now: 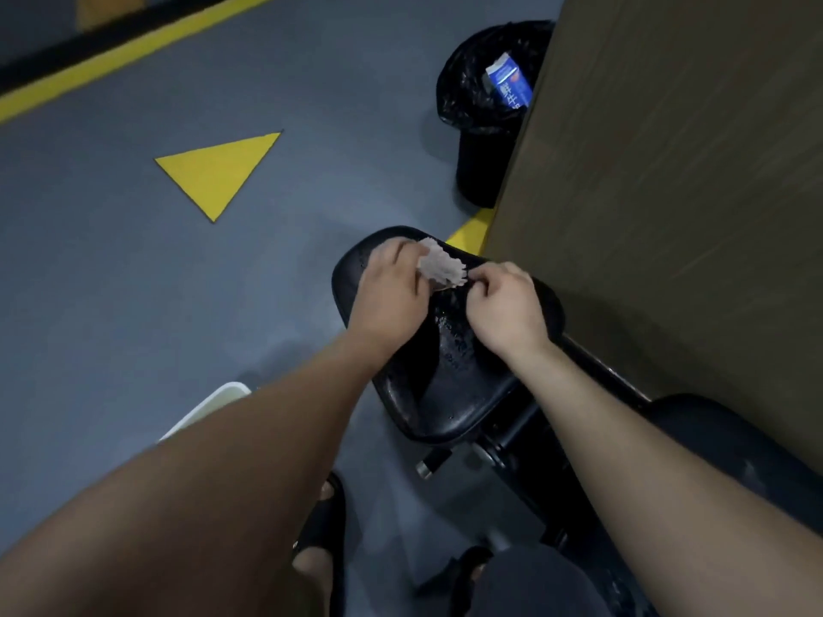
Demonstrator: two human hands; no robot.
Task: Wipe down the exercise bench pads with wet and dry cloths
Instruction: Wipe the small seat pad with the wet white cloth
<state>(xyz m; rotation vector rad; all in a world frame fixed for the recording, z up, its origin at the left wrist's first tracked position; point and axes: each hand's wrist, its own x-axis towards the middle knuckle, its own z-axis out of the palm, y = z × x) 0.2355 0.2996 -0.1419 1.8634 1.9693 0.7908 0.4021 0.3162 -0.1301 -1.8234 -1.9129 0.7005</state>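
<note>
White cloth; blue carton (txt 鲜牛).

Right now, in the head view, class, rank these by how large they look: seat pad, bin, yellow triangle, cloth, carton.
1. seat pad
2. bin, though the panel hides part of it
3. triangle
4. cloth and carton: too alike to rank

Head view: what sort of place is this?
Likely a gym: black padded bench seat, left hand and right hand holding a cloth over it; grey floor with a painted yellow triangle; lined bin.
</note>
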